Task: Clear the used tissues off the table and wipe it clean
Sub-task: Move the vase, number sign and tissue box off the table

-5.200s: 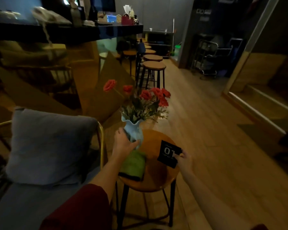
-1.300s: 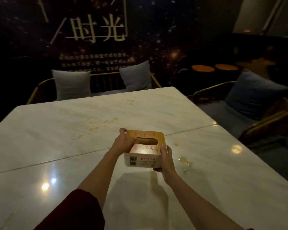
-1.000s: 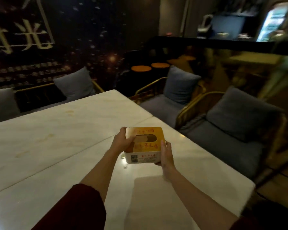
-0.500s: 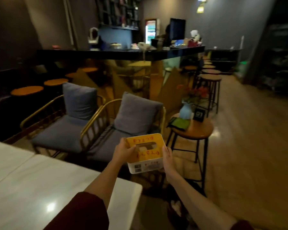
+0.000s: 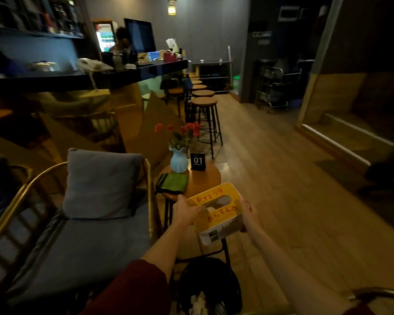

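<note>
Both hands, left hand (image 5: 187,212) and right hand (image 5: 248,215), clasp the yellow-topped rectangular tissue box (image 5: 216,211) by its ends. It now hangs over the round wooden stool (image 5: 205,178), nearer than half a second ago, above a black bin (image 5: 208,285) holding white tissues (image 5: 198,301).

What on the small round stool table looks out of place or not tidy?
The green cloth lies at the left edge of the round stool table and partly hangs over its rim. The blue vase and number sign stand upright. The yellow tissue box, tilted, is held above the near edge by both hands.
</note>
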